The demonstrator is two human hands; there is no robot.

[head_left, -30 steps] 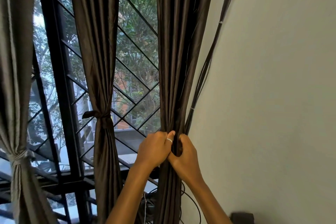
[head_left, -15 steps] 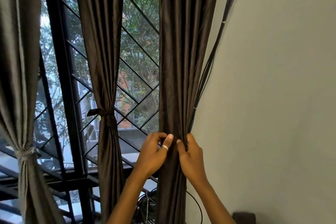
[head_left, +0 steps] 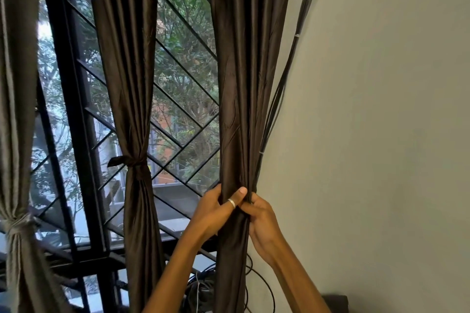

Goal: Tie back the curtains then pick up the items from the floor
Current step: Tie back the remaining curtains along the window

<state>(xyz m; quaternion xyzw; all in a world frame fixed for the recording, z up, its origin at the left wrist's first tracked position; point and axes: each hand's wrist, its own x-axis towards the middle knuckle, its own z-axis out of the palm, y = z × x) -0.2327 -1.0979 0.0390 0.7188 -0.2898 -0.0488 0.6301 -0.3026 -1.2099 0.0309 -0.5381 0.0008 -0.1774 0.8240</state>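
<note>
Three curtains hang before us across the window. The left curtain (head_left: 17,109), a greyish cloth, runs off the left edge of view. A tie (head_left: 19,222) cinches it low down, and it flares below that. Between it and the middle curtain (head_left: 124,58) we see a thick black window frame (head_left: 63,84) and a narrow strip of glass. The middle curtain is dark brown with a soft sheen. It falls in slim vertical folds and is pinched to a waist by a knotted band (head_left: 134,164).

To its right lies the widest open gap, crossed by thin black diagonal bars (head_left: 183,71), with green trees beyond. Next comes the right curtain (head_left: 241,71), of the same glossy dark cloth, gathered into a tight column.

Both hands are clamped on it at one height, close together. The left hand (head_left: 212,213) wraps its left edge, and a finger laid across the front wears a silver ring (head_left: 232,203). The right hand (head_left: 263,221) grips the right edge, fingers curled into the folds.

Just beside that edge a bundle of thin black cables (head_left: 282,89) slants up along the smooth, pale wall (head_left: 381,109), leaving little room on that side. Below the hands we see loose black wires (head_left: 201,290) coiled behind the cloth.
</note>
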